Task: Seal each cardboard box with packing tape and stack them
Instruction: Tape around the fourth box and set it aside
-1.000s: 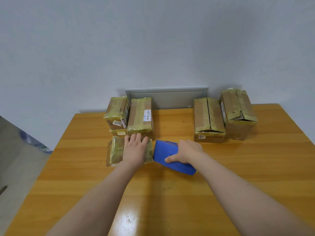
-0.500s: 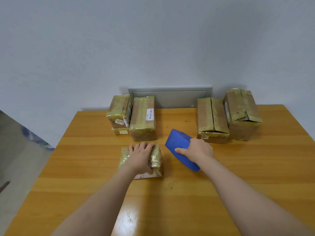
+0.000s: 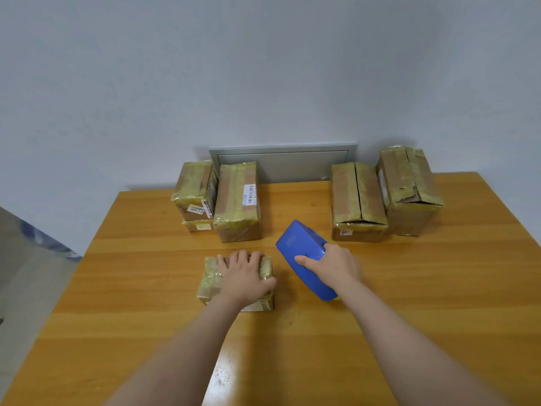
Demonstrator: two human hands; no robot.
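Observation:
A small cardboard box (image 3: 211,281) wrapped in yellowish tape lies on the wooden table (image 3: 439,288) in front of me. My left hand (image 3: 246,273) lies flat on top of it, fingers curled over its far edge. To its right my right hand (image 3: 333,266) grips a blue tape dispenser (image 3: 301,247), tilted, its lower end near the tabletop. At the back left stand a taped box (image 3: 238,200) and a stack of two smaller boxes (image 3: 194,190). At the back right stand two larger boxes (image 3: 357,200), (image 3: 408,189), their top flaps split along the tape.
A grey metal panel (image 3: 282,162) is set in the wall behind the table. The table's left edge drops to a grey floor (image 3: 29,273). Bare wood stretches across the near half of the table, around my forearms.
My left hand has pulled the small box toward me and turned it lengthwise. My right hand has swung the blue dispenser to the right, away from the box.

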